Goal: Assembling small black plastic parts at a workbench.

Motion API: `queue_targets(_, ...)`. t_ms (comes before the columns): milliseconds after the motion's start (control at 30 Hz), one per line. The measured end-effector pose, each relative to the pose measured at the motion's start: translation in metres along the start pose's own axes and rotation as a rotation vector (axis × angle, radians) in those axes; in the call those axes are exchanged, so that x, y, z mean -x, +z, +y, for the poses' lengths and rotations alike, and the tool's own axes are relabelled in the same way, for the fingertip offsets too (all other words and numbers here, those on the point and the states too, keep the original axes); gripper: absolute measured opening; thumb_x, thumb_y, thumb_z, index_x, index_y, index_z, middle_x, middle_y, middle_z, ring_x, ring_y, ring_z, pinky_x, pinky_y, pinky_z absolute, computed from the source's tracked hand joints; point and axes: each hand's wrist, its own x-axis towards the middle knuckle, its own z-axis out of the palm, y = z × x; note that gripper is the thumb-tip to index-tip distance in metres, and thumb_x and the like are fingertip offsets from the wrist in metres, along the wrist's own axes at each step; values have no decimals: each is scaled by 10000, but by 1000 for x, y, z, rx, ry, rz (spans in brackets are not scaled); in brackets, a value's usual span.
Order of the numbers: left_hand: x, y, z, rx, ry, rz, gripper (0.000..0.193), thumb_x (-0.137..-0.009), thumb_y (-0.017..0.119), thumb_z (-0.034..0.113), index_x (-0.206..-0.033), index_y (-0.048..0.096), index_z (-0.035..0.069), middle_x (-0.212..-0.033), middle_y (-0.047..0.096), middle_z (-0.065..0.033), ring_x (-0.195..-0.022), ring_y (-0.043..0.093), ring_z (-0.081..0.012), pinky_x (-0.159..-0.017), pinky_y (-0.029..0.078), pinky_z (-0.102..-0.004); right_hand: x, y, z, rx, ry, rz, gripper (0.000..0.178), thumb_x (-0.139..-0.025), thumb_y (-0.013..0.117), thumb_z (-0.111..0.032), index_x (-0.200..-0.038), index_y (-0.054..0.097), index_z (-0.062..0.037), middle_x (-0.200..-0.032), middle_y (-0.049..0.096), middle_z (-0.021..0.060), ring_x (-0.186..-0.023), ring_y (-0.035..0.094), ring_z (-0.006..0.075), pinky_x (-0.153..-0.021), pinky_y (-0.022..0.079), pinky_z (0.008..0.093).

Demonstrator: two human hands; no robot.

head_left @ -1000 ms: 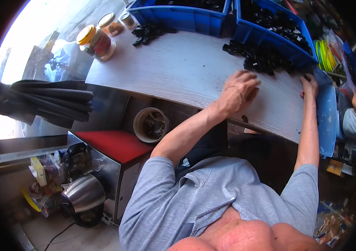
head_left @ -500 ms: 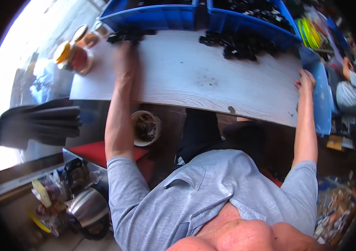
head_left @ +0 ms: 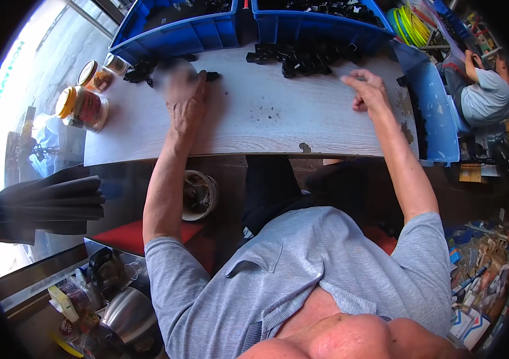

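A white, wood-grained work table (head_left: 248, 134) fills the middle of a cluttered workshop, bright window light at left and a second person (head_left: 486, 99) in a pale top seated beyond its right end. Two deep blue bins, a left bin (head_left: 183, 37) and a right bin (head_left: 320, 27), line the far edge; a third, paler blue bin (head_left: 441, 134) sits against the right end. Three lidded jars stand at the left corner: one yellow-lidded jar (head_left: 87, 110), one middle jar (head_left: 95, 76) and one small jar (head_left: 115, 63). One round bucket (head_left: 214, 194) shows below the near edge.

Two heaps of black parts lie on the tabletop, a smaller left heap (head_left: 139, 72) below the left bin and a larger right heap (head_left: 299, 58) before the right bin. The parts are small, dark and blocky, with faint glints, and too jumbled to count singly; more fill both deep blue bins.

The person's left hand (head_left: 186, 110) reaches to the left heap, its fingertips lost in blur, so its grip cannot be told. The right hand (head_left: 367, 91) is over the table near the right heap, index finger extended, the other fingers loosely bent and apart.
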Motion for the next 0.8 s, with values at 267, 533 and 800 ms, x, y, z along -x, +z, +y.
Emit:
queue_targets(267,-6,-1,23,131,-9,-74,205,-904,680,216,-1069,752,116,-996,706,-95,-1004,647,-318,-808,537,-436,6,36,-22,272,-107,-16,549,-803,815,-271,-1270,626,-51,-642,595,53,-405,492,104,-350,423,277)
queue_targets(533,-37,-9,11,325,-394,-505,233,-898,661,277,-1009,757,95,-1043,726,-141,-996,658,-366,-836,528,-461,1,39,-15,303,-137,52,441,-851,761,-253,-1228,654,-52,-660,619,65,-401,490,110,-355,430,292)
queue_targets(800,-8,5,30,266,-95,-25,168,-858,657,151,-997,731,94,-963,704,-140,-972,647,-344,-848,518,-448,19,15,-6,150,-11,-39,439,-863,743,-286,-1204,638,-30,-580,536,26,-391,497,107,-360,447,288)
